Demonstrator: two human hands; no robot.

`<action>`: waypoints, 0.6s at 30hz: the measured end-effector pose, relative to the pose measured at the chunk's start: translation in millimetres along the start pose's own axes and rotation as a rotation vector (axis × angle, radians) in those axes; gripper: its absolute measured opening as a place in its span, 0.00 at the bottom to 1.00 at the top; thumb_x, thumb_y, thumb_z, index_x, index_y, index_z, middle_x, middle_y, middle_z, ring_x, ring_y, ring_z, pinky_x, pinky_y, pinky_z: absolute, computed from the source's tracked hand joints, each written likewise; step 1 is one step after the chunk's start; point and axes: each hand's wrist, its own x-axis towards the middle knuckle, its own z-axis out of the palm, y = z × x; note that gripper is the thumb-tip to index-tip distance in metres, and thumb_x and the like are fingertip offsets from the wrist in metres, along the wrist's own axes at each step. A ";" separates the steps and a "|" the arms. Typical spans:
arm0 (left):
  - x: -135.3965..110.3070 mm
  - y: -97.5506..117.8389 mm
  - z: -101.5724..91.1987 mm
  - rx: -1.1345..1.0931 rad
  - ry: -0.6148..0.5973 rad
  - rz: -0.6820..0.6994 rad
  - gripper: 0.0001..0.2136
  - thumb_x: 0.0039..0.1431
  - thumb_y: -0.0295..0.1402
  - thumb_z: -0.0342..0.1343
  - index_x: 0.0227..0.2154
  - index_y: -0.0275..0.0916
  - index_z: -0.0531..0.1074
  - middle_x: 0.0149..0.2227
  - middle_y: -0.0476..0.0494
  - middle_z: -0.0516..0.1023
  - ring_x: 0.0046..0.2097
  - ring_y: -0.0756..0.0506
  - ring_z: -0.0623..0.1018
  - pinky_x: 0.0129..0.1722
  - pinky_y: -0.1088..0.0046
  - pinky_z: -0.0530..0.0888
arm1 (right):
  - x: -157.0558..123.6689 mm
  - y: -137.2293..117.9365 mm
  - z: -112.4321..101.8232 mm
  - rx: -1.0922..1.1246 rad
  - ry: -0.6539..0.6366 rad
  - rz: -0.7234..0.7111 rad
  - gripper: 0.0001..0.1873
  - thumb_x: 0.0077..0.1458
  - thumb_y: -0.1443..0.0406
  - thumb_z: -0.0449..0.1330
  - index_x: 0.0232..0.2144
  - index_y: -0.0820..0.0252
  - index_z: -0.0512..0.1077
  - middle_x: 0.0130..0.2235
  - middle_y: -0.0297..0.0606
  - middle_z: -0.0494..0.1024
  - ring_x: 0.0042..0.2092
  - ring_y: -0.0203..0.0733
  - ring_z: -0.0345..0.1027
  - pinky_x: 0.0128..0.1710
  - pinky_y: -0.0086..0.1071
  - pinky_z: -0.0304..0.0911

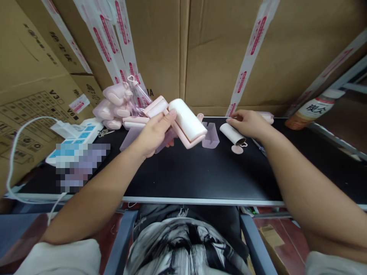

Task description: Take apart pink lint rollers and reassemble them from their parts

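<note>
Above the table, my left hand is closed around a pink lint roller, its white sticky roll facing up and tilted down to the right. Farther right, my right hand is low over the tabletop, thumb and fingers pinched together. A thin edge shows at the fingertips, but I cannot make out what it is. Just below that hand lies a loose white roll with a cardboard core. Beside the roll's open end is a small round pink piece. A translucent purple cover stands between the two hands.
Several pink lint rollers in wrapping are piled at the back left. A power strip with a white cable is nearer the left edge. A drink bottle leans at the back right. Large cardboard boxes wall the table's back.
</note>
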 end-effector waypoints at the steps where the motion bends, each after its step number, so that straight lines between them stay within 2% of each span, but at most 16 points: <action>1: 1.5 0.7 -2.0 -0.029 0.011 0.020 0.28 0.60 0.63 0.64 0.39 0.39 0.71 0.27 0.49 0.74 0.22 0.51 0.73 0.16 0.75 0.69 | -1.9 -3.7 5.4 0.003 0.005 -0.058 0.23 0.61 0.49 0.64 0.49 0.59 0.83 0.48 0.52 0.87 0.49 0.62 0.80 0.50 0.53 0.73; 4: 5.5 2.9 -8.2 -0.071 0.042 0.029 0.25 0.60 0.58 0.67 0.40 0.40 0.71 0.27 0.49 0.75 0.22 0.50 0.73 0.17 0.75 0.68 | -14.3 -20.0 19.8 0.013 -0.045 -0.336 0.33 0.64 0.45 0.61 0.60 0.61 0.78 0.59 0.55 0.83 0.61 0.67 0.76 0.62 0.59 0.68; 6: 6.7 4.2 -11.2 -0.065 0.057 0.001 0.22 0.61 0.55 0.67 0.40 0.41 0.71 0.28 0.49 0.77 0.22 0.50 0.74 0.18 0.75 0.69 | -22.6 -27.7 26.9 -0.031 -0.162 -0.476 0.44 0.61 0.40 0.62 0.68 0.61 0.72 0.70 0.59 0.73 0.70 0.73 0.66 0.69 0.66 0.60; 9: 5.3 5.8 -11.0 0.004 0.043 -0.049 0.21 0.60 0.53 0.67 0.38 0.40 0.70 0.27 0.49 0.77 0.22 0.50 0.75 0.18 0.75 0.71 | -26.6 -29.6 34.1 -0.114 -0.304 -0.539 0.56 0.55 0.36 0.67 0.76 0.56 0.62 0.79 0.61 0.54 0.79 0.79 0.45 0.72 0.75 0.44; 11: 2.5 5.7 -7.9 0.083 -0.021 -0.080 0.22 0.60 0.53 0.68 0.37 0.39 0.71 0.26 0.49 0.76 0.21 0.50 0.73 0.18 0.75 0.71 | -23.8 -28.6 36.7 -0.137 -0.333 -0.549 0.57 0.55 0.37 0.67 0.78 0.55 0.58 0.80 0.61 0.49 0.80 0.78 0.40 0.72 0.77 0.40; 14: -2.5 2.5 -1.6 0.243 -0.188 -0.141 0.22 0.60 0.51 0.68 0.43 0.36 0.73 0.28 0.49 0.76 0.22 0.52 0.72 0.19 0.76 0.70 | -18.2 -32.1 37.0 -0.161 -0.363 -0.576 0.56 0.57 0.41 0.65 0.79 0.57 0.55 0.79 0.61 0.52 0.79 0.77 0.46 0.72 0.74 0.46; 18: -7.0 -3.6 3.8 0.404 -0.361 -0.212 0.27 0.60 0.48 0.69 0.54 0.36 0.72 0.40 0.42 0.82 0.30 0.49 0.78 0.24 0.74 0.75 | -20.2 -43.0 30.8 -0.271 -0.389 -0.579 0.52 0.54 0.44 0.66 0.76 0.54 0.63 0.74 0.58 0.66 0.68 0.82 0.63 0.64 0.72 0.60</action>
